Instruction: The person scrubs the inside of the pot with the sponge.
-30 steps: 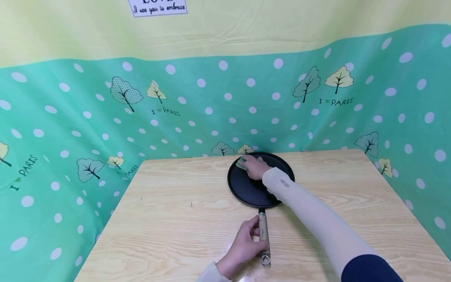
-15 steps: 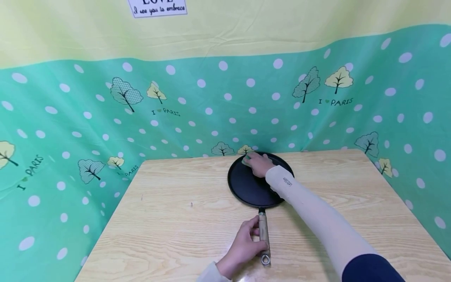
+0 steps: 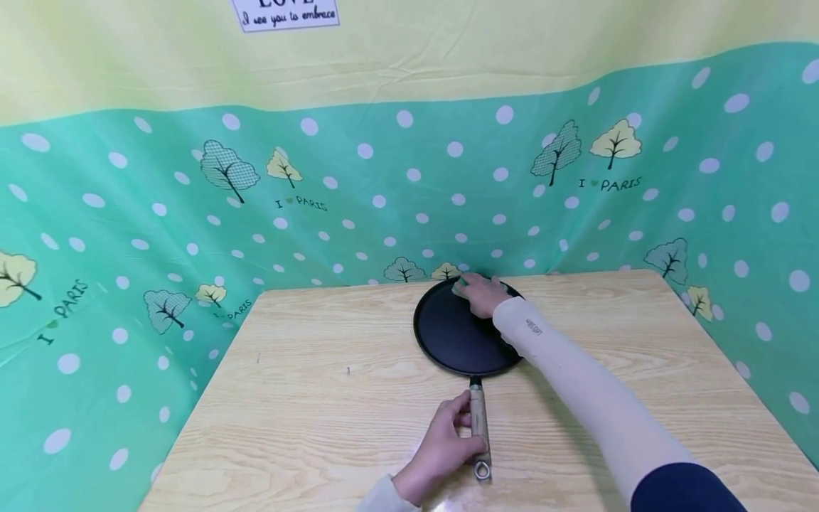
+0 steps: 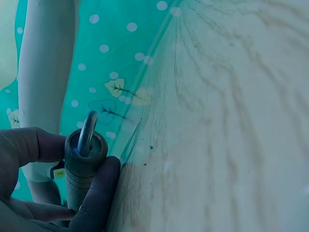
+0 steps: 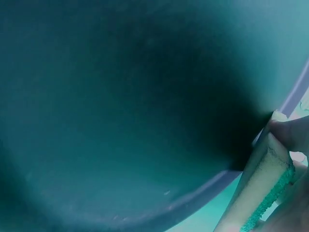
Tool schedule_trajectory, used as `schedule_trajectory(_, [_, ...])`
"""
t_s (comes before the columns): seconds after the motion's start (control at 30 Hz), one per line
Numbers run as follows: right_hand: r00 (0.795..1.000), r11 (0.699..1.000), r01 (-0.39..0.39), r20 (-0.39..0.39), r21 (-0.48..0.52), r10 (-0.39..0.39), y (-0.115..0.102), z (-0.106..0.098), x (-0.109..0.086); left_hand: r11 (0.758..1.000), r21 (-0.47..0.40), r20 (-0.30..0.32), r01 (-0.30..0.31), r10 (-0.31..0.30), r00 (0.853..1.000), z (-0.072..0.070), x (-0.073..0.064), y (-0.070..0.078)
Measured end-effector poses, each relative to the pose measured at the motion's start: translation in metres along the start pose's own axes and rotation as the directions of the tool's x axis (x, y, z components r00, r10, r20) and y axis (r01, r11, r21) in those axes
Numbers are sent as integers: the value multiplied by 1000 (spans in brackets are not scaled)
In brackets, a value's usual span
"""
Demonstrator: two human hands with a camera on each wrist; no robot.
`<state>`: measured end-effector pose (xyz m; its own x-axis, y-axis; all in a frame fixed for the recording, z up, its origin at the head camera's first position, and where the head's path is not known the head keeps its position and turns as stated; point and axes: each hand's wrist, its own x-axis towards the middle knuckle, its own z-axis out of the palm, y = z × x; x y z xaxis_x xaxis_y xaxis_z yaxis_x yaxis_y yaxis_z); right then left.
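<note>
A flat black frying pan [image 3: 448,334] lies on the wooden table, its wooden handle [image 3: 478,416] pointing towards me. My left hand [image 3: 443,442] holds that handle near its end, thumb on one side and fingers on the other. In the left wrist view, the metal hanging ring [image 4: 87,135] sticks out of the handle's end between the fingers. At the pan's far side, my right hand [image 3: 481,293] pinches a sponge [image 5: 263,179] with a pale body and a green scouring layer. In the right wrist view the sponge sits at the pan's rim; the hand mostly hides it in the head view.
The wooden table [image 3: 307,398] extends on both sides of the pan. Behind it hangs a green and yellow curtain [image 3: 358,178] with dots and trees, close to the pan's far rim. My right sleeve [image 3: 576,370] crosses over the table's right part.
My right hand has slid with the sponge to the right and slightly away along the far part of the pan. The left hand and the pan stay in place.
</note>
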<state>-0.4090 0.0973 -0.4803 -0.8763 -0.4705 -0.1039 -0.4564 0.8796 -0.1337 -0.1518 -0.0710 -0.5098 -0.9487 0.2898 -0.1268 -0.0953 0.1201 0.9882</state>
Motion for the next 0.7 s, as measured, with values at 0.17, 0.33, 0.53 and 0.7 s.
schedule_trajectory(0.17, [1000, 1000, -11, 16, -1, 11, 9, -7, -8, 1000, 9, -4, 5, -5, 1000, 0, 0, 1])
schedule_trajectory(0.33, [1000, 1000, -19, 16, -4, 19, 18, -11, -18, 1000, 23, -2, 3, -3, 1000, 0, 1, 1])
schedule_trajectory(0.53, [1000, 999, -20, 3, -49, 21, 26, -13, -28, 999, 38, -3, 4, -4, 1000, 0, 1, -1])
schedule_trajectory(0.7, [999, 997, -31, -11, -70, 31, 28, -14, -35, 999, 34, -1, 13, -13, 1000, 0, 2, -1])
